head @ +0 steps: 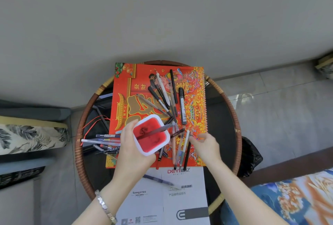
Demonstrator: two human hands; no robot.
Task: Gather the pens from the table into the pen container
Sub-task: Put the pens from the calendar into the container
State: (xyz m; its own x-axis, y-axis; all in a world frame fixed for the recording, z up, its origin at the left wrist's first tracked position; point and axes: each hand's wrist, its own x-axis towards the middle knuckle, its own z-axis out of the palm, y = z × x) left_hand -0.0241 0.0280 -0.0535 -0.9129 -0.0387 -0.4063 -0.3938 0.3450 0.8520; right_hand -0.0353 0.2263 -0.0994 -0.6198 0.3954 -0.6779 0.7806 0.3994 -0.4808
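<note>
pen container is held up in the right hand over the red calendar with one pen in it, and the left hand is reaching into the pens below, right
Not quite: the hands are swapped. The head view shows the left hand holding the pen container over the red calendar, one pen inside, while the right hand reaches into the pens.

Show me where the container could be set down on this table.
Free: dark tabletop right of the red calendar, and the calendar's upper-left corner. Crowded: pens across the calendar's middle, pens left of the left hand, booklets at the near edge.
</note>
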